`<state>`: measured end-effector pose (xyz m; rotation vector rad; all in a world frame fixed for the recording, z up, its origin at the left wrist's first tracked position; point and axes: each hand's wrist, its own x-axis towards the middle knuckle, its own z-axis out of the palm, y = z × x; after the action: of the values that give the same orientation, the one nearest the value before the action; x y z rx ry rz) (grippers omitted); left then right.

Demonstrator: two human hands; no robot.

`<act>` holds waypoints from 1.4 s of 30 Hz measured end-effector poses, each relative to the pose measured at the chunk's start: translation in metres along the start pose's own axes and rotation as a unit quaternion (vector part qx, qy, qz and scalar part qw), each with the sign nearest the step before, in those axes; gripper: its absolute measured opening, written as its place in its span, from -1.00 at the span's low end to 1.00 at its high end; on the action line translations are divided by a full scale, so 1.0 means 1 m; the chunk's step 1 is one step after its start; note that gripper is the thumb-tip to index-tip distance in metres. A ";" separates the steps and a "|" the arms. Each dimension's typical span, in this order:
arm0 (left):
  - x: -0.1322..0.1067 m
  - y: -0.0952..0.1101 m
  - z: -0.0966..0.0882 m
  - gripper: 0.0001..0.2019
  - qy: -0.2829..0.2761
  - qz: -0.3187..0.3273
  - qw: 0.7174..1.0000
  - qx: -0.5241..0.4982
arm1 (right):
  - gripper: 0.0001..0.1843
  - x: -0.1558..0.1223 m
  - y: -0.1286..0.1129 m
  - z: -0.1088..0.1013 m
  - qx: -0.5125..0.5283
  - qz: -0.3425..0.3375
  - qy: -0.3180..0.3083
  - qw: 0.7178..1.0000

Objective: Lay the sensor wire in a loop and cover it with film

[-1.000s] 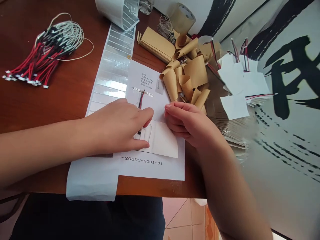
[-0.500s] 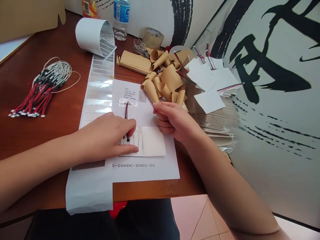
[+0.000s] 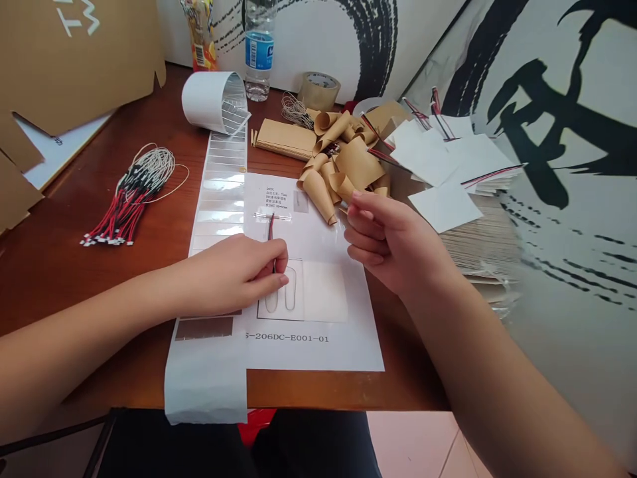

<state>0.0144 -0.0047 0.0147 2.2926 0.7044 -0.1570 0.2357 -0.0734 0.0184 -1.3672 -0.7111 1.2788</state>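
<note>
My left hand (image 3: 239, 273) rests on a printed white sheet (image 3: 318, 345), fingers closed in a pinch on a red and black wire (image 3: 271, 229) that runs up the page. Under its fingertips lies a white square pad (image 3: 323, 292) with a looped outline. My right hand (image 3: 385, 239) hovers above the sheet's right edge with fingers curled; a curled brown paper piece (image 3: 343, 186) sits at its fingertips, and whether they grip it I cannot make out. A strip of clear labels (image 3: 219, 192) lies to the left of the sheet.
A bundle of red, black and white wires (image 3: 129, 199) lies at left. Curled brown papers (image 3: 348, 153), a label roll (image 3: 212, 99), a tape roll (image 3: 318, 89), a bottle (image 3: 259, 46) and stacked white pads (image 3: 448, 172) crowd the back and right. Cardboard (image 3: 64, 60) leans at far left.
My right hand has lifted off the sheet and moved up and right. The left hand stays pinching the wire. The camera has tilted up, showing more of the table's back.
</note>
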 end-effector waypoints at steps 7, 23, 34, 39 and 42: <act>-0.001 0.000 0.003 -0.84 0.059 -0.014 0.996 -0.067 | -0.72 -0.001 0.018 0.006 -0.248 -0.160 0.053 0.954; -0.002 -0.001 0.013 -0.76 0.091 -0.005 0.992 -0.088 | -0.68 0.005 0.039 0.013 -0.347 -0.150 0.029 0.925; -0.005 -0.009 0.020 -0.76 0.142 -0.016 0.990 -0.007 | -0.50 0.015 0.016 0.015 -0.132 -0.103 0.096 0.981; -0.005 -0.011 0.020 -0.71 0.160 0.000 0.986 0.052 | -0.61 0.010 0.006 0.048 -0.244 -0.115 0.036 0.962; -0.003 -0.012 0.021 -0.75 0.169 -0.012 0.982 0.081 | -0.78 0.031 -0.002 0.080 -0.338 -0.120 0.001 0.933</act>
<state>0.0074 -0.0131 -0.0070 2.4976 0.9199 0.1748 0.1681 -0.0203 0.0245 -1.7517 -1.3561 0.8593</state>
